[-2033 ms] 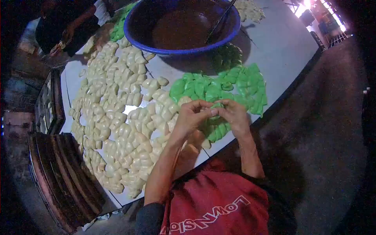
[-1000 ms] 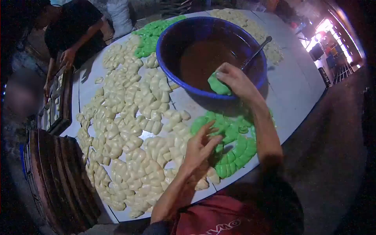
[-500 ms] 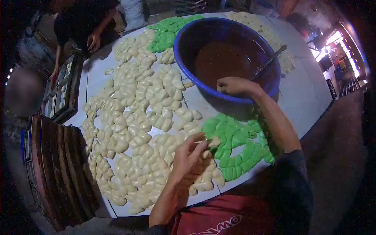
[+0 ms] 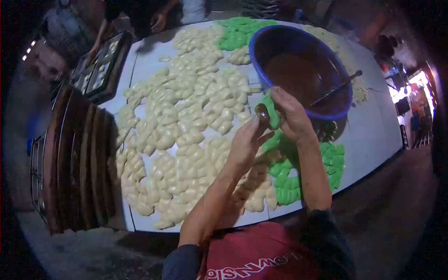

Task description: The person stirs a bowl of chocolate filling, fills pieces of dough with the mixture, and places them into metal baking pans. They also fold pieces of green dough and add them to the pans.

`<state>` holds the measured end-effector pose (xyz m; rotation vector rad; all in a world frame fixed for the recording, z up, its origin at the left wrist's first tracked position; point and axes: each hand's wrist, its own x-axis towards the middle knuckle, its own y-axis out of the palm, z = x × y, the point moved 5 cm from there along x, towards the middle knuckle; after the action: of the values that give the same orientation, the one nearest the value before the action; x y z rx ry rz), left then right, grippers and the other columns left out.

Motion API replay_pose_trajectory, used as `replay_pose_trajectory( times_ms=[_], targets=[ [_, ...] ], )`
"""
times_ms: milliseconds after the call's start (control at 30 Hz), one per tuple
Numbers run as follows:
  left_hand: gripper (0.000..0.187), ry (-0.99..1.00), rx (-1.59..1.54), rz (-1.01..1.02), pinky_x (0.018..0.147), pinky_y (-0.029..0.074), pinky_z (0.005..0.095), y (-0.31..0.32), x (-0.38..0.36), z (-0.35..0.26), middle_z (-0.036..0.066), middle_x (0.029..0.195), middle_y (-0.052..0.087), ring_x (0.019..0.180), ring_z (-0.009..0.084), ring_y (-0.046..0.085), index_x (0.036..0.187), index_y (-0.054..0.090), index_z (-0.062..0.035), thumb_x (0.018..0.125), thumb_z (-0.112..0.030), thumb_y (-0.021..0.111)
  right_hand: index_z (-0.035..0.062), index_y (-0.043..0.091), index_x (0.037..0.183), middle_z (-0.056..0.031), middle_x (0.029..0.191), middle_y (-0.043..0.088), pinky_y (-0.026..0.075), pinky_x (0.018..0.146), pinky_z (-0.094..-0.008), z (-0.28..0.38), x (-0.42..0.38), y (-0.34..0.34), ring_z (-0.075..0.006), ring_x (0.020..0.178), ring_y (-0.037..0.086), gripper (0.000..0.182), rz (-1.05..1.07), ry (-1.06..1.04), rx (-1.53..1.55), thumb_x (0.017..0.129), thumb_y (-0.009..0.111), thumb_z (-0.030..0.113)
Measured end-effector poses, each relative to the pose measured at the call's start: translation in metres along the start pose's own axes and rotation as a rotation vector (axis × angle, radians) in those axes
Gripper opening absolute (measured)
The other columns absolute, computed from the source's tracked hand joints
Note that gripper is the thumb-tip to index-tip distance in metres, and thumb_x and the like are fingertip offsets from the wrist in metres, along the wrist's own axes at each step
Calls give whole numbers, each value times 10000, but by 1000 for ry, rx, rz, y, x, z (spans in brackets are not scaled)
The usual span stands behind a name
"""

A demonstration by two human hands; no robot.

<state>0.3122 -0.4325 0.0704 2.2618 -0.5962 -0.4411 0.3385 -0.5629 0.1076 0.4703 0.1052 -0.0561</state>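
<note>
In the head view we see the green dough piece (image 4: 272,112) near the frame's centre, over the tabletop (image 4: 373,123), its long axis near upright, top leaning slightly left. The right hand (image 4: 294,114) grips it between closed fingers; the left hand (image 4: 244,145) meets the brown lump (image 4: 262,113), its grip too blurred for us to tell.

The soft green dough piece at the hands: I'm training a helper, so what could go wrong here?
The glossy brown paste between the left hand and the soft green dough piece in the right hand could drip or smear onto the pale cream dough pieces below. The dark long-handled utensil sticks out over the rim of the blue round basin, so it might get knocked.
</note>
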Motion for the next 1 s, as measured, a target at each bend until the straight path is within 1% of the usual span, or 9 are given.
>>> replay_pose_trajectory(
  times_ms=[200,267,400,533,600,667,767,867,1000],
  targets=[
    [395,130,152,-259,856,529,327,-76,-52,-48,117,1065,653,908,188,654,1158,590,32,942,-299,582,81,555,1109,-6,983,610,466,762,-221,-59,-22,61,-91,883,586,249,128,5,52,889,604,189],
    [362,176,218,-400,816,538,301,-100,-71,-66,102,1006,667,855,168,657,1130,616,37,928,-263,614,36,511,1211,-81,1148,577,467,919,-329,-82,-26,73,-150,1077,561,470,120,-173,-290,792,716,89],
    [315,333,284,-463,758,540,265,-116,-108,-96,74,945,681,799,126,648,1099,650,44,914,-211,645,55,574,1205,-145,1228,529,464,934,-339,-90,-49,157,-263,1117,567,505,117,-619,-937,736,759,93],
    [343,479,445,-575,808,497,229,-136,-133,-117,88,1022,673,900,93,612,1158,634,54,911,-184,644,26,665,1040,-124,1051,601,480,812,-308,-123,-47,189,-216,916,605,248,51,-467,-770,795,687,53],
    [369,367,404,-583,787,526,256,-145,-144,-127,87,1012,675,908,116,627,1158,629,41,890,-208,674,22,693,969,-64,873,645,463,741,-247,-131,-41,202,-150,826,612,152,58,-478,-726,827,667,68],
    [368,276,291,-563,771,548,292,-152,-151,-141,71,1004,673,886,130,642,1149,628,31,887,-222,679,16,693,974,-24,875,663,457,740,-246,-149,-36,209,-117,822,585,150,57,-137,-513,848,655,87],
    [352,137,300,-499,712,557,269,-175,-161,-157,50,973,679,842,116,651,1109,647,-12,877,-274,688,4,683,1015,-11,920,670,458,754,-260,-157,-35,224,-108,840,572,190,204,-85,-493,856,654,105],
    [334,126,334,-515,672,550,248,-181,-180,-181,38,957,682,814,101,651,1109,651,-25,889,-276,670,35,661,1128,-94,1061,642,468,773,-284,-148,-46,247,-155,919,596,287,479,-331,-612,845,670,82],
    [290,237,354,-454,711,548,250,-180,-195,-187,56,975,683,838,118,654,1119,645,0,892,-181,653,44,670,1107,-106,1117,603,471,782,-290,-148,-44,261,-181,987,577,284,470,-408,-633,824,685,35]
  ],
)
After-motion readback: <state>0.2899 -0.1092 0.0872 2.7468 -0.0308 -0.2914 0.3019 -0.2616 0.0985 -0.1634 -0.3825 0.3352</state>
